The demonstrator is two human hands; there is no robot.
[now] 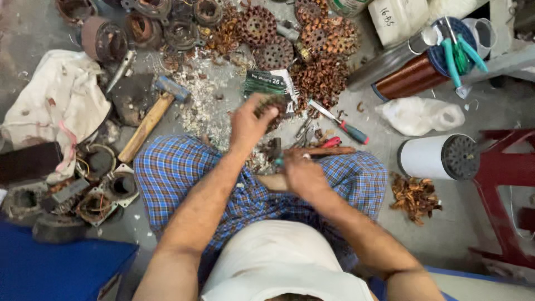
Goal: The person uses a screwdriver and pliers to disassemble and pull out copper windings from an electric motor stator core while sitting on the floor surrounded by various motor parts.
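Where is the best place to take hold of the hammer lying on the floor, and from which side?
Grip the hammer around the lower half of its wooden handle, coming from above. It lies flat and diagonal, with the blue-grey head up and to the right; the handle's lower end points toward the person's left knee and looks bare.

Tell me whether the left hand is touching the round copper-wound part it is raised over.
Touching. The head view shows the left hand with its fingers curled around the round copper-wound part, with no gap between them.

Single head camera, looking steeply down, close over lap and cluttered floor (223,95)
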